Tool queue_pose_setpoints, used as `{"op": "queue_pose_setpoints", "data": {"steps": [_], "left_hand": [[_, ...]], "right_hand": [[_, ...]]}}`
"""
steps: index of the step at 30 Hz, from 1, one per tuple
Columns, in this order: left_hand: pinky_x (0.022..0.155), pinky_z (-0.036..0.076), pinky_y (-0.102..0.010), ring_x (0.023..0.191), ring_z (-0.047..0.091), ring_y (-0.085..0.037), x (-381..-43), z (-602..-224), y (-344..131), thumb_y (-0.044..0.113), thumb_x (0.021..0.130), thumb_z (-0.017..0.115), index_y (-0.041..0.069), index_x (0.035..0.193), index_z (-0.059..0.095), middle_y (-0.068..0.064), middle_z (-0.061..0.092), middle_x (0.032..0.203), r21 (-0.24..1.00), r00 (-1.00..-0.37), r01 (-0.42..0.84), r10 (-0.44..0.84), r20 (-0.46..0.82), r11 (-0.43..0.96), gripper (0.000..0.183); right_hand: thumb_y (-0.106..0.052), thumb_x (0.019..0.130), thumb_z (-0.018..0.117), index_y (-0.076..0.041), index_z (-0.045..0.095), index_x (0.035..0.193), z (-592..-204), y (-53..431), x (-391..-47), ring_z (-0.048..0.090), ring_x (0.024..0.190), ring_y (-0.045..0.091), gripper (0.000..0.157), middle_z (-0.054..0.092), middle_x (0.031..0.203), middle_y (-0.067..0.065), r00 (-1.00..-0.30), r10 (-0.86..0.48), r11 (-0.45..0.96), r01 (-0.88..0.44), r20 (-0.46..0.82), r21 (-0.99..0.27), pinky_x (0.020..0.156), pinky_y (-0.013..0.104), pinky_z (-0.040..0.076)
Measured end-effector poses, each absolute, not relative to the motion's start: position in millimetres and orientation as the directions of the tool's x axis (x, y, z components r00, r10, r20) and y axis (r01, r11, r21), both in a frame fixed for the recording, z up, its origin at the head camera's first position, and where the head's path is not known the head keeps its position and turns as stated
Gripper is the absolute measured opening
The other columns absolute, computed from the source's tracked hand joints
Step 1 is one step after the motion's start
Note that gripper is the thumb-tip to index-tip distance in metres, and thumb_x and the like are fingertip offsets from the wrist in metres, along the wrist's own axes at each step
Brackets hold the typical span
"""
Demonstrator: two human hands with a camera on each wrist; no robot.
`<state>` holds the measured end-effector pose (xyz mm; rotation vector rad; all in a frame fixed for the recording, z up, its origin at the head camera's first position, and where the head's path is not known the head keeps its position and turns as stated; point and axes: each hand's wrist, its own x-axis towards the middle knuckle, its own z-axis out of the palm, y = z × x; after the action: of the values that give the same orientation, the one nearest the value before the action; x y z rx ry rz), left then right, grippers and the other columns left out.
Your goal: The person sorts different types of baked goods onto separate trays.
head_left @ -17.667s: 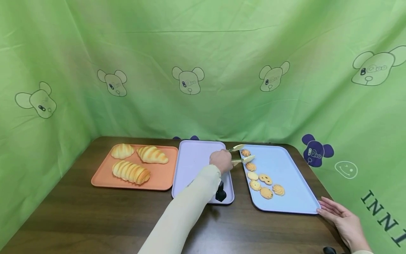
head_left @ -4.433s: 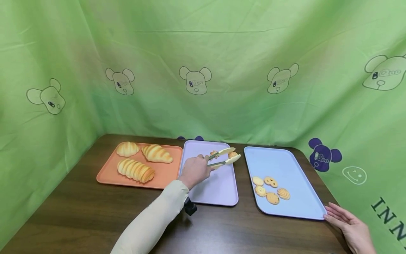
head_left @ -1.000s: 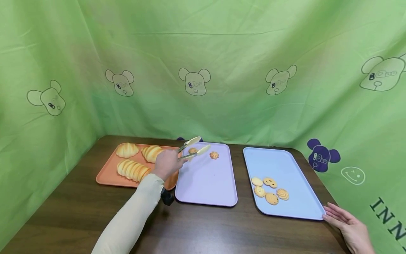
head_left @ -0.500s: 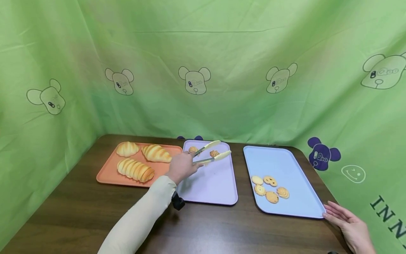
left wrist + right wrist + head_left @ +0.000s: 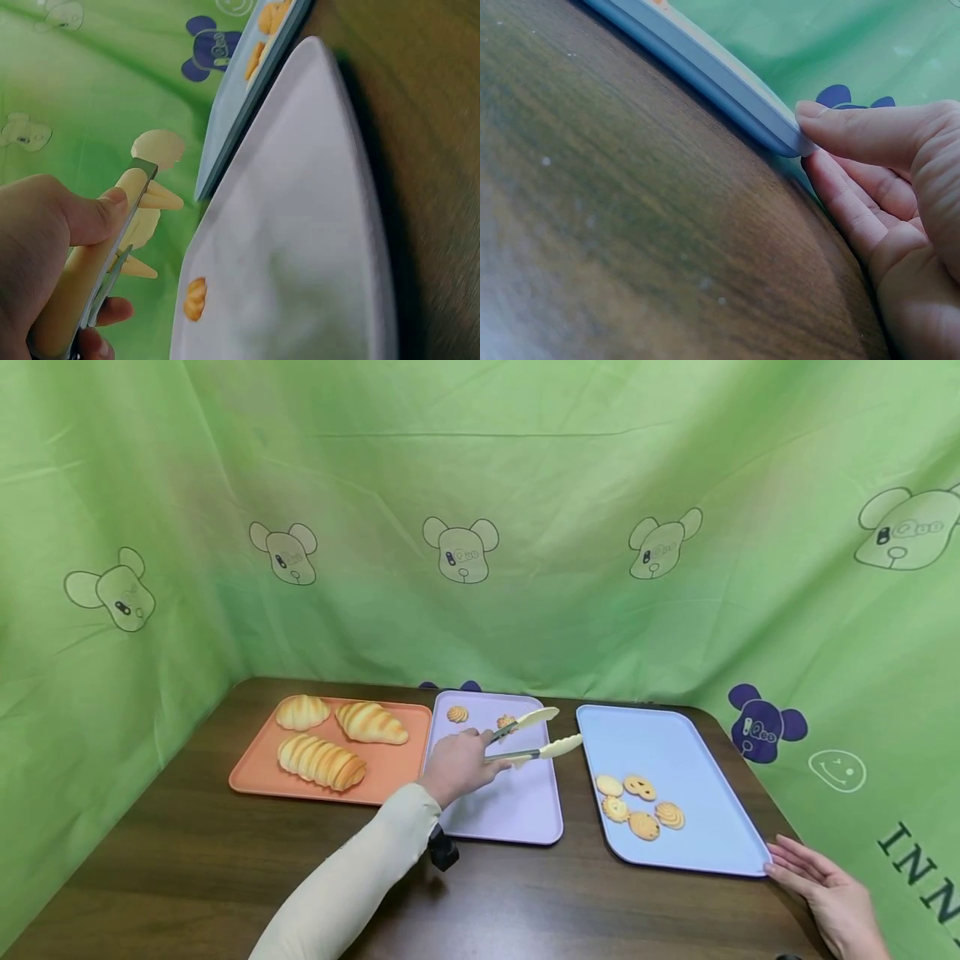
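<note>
While the right hand pinches the near right corner of the blue tray at the right edge of the brown worktop, the left arm in its cream sleeve reaches in from the near side, a black device under its wrist. In the blue tray's near left corner lie five cookies: nearest a speckled cookie, then a swirled cookie and a scalloped cookie, then a pretzel-shaped cookie and a pale round cookie. Curled round a pair of tongs, the left hand hangs over the lilac tray, which lies between the other two. The tongs' jaws stand spread apart, their tips toward the blue tray. On the orange tray, toward the worktop's left edge, a long ridged bread lies nearest, with a croissant and a rounded bun along the tray's far edge. Farther back on the lilac tray, a star-shaped cookie is partly hidden by the tongs, and a spiral cookie lies near the far left corner. Beyond the worktop's far edge hangs a green curtain printed with outlined animal heads.
</note>
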<state>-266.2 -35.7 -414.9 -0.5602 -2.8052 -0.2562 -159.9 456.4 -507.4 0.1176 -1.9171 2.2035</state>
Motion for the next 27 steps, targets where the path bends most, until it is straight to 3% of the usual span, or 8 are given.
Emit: {"op": "queue_pose_setpoints", "data": {"steps": [11, 27], "left_hand": [[0.048, 0.046, -0.031, 0.053, 0.052, -0.014, -255, -421, -12, 0.055, 0.086, 0.071, 0.01, 0.108, 0.07, 0.0, 0.06, 0.072, 0.099, -0.83, 0.491, 0.43, 0.356, 0.865, 0.05], [0.05, 0.047, -0.028, 0.058, 0.056, -0.012, -239, -424, 30, 0.059, 0.087, 0.068, 0.014, 0.115, 0.07, 0.003, 0.062, 0.077, 0.018, -0.773, 0.574, 0.535, 0.341, 0.819, 0.053]], "right_hand": [[0.025, 0.087, 0.055, -0.018, 0.074, 0.115, -511, 457, -158, 0.069, 0.095, 0.003, 0.055, 0.075, 0.103, -0.003, -0.971, 0.078, -0.148, -0.237, 0.228, -0.96, 0.077, 0.015, 0.051], [0.025, 0.086, 0.056, -0.017, 0.075, 0.115, -510, 458, -161, 0.07, 0.094, 0.003, 0.055, 0.075, 0.101, -0.002, -0.968, 0.08, -0.15, -0.248, 0.239, -0.957, 0.076, 0.015, 0.051]]}}
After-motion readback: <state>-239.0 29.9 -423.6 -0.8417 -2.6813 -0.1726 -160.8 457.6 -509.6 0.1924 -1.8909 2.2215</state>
